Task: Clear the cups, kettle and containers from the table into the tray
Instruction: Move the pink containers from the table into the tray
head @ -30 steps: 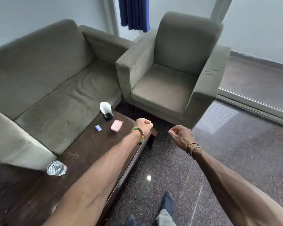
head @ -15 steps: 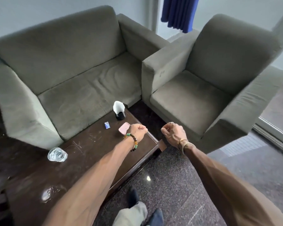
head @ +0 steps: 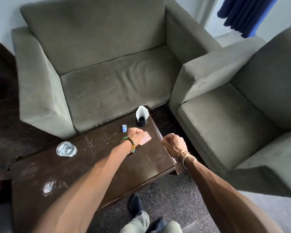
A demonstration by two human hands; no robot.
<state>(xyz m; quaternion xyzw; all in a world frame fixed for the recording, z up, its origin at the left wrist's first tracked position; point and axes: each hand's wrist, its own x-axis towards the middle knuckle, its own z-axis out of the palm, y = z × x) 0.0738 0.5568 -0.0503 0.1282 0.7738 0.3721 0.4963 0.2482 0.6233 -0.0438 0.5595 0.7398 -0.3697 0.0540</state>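
A dark wooden coffee table point(head: 141, 167) stands before me. On its left part sits a clear glass point(head: 66, 148). At the far right corner stands a black holder with white napkins point(head: 142, 115). A small blue packet point(head: 124, 128) and a flat pink object point(head: 145, 138) lie near it. My left hand point(head: 136, 134) is closed in a fist just above the pink object, partly covering it. My right hand point(head: 173, 143) hovers over the table's right edge with fingers curled, nothing in it. No tray or kettle is in view.
A grey sofa point(head: 107, 68) runs along the table's far side and a grey armchair point(head: 233, 118) stands at the right. A wet smear point(head: 51, 186) marks the table's near left. My feet point(head: 136, 205) are on speckled floor below the table edge.
My view has swung left and closer to the table. Both hands moved forward over the table's right end; the left fist now covers part of the pink object.
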